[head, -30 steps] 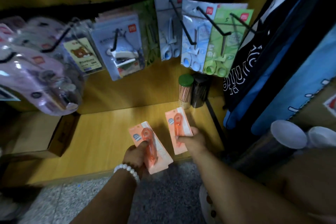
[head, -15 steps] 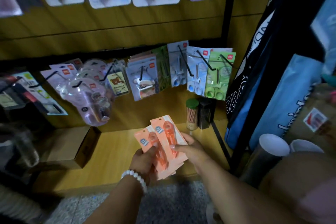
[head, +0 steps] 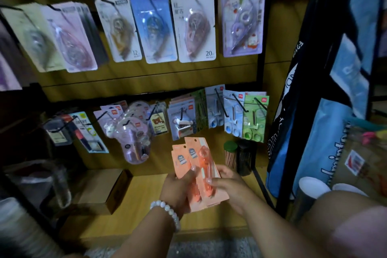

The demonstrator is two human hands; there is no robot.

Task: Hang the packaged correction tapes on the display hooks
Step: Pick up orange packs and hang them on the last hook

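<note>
Both hands grip one fanned stack of orange packaged correction tapes (head: pixel 199 172) above the wooden shelf (head: pixel 146 190). Left hand (head: pixel 178 188), with a white bead bracelet (head: pixel 166 212) at the wrist, clamps the stack's left side, thumb on the front card. Right hand (head: pixel 227 184) clasps the right side, thumb across the topmost blister. Punched hang holes point upward. Stack sits below the lower row of display hooks (head: pixel 219 100), touching none. Upper hooks carry other carded tapes (head: pixel 193 23). Two cylindrical containers (head: pixel 237 155) stand just right of the stack.
</note>
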